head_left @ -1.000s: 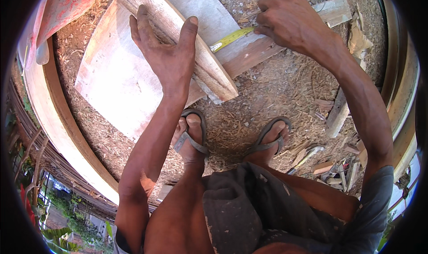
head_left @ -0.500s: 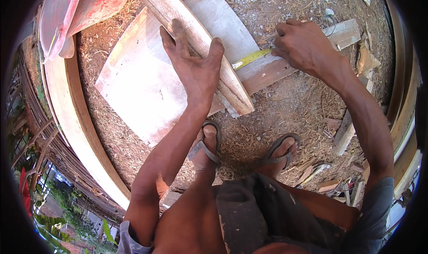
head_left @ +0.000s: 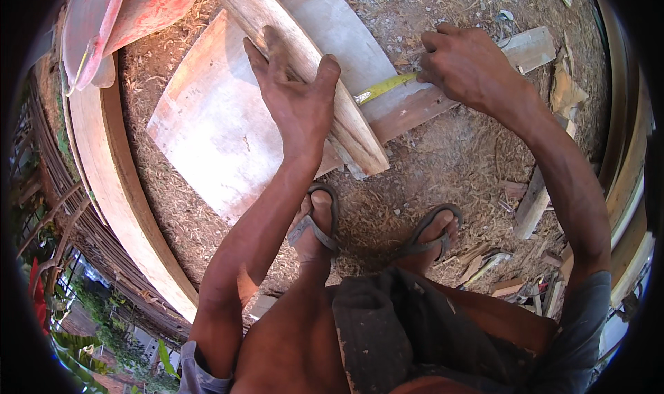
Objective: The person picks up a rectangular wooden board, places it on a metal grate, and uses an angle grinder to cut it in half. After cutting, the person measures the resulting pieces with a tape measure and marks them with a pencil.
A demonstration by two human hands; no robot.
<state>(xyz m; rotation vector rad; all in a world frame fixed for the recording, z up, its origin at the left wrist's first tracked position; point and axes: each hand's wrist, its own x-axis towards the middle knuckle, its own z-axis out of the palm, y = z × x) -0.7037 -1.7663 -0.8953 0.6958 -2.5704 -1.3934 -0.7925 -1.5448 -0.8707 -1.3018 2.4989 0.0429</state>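
My left hand (head_left: 296, 107) is wrapped over a long wooden beam (head_left: 360, 138), thumb along its right side and fingers reaching across its top. The beam lies slanted over pale flat boards (head_left: 207, 138). From the beam's right edge a yellow tape measure blade (head_left: 387, 87) runs to my right hand (head_left: 470, 65). That hand is closed around the tape's other end; its case is hidden by my fingers. Beneath the tape, a narrow weathered plank (head_left: 415, 114) crosses under the beam and extends past my right hand.
A red-smeared wheelbarrow (head_left: 149, 13) stands at the far left, beside a curved-looking timber (head_left: 131, 193). Wood offcuts (head_left: 532, 207) and scraps litter the right. My sandalled feet (head_left: 318, 217) stand on ground strewn with shavings. More long timbers (head_left: 633, 186) run along the right rim.
The whole picture has shifted slightly left and up. My hands, the beam and the tape blade stay almost unchanged relative to one another.
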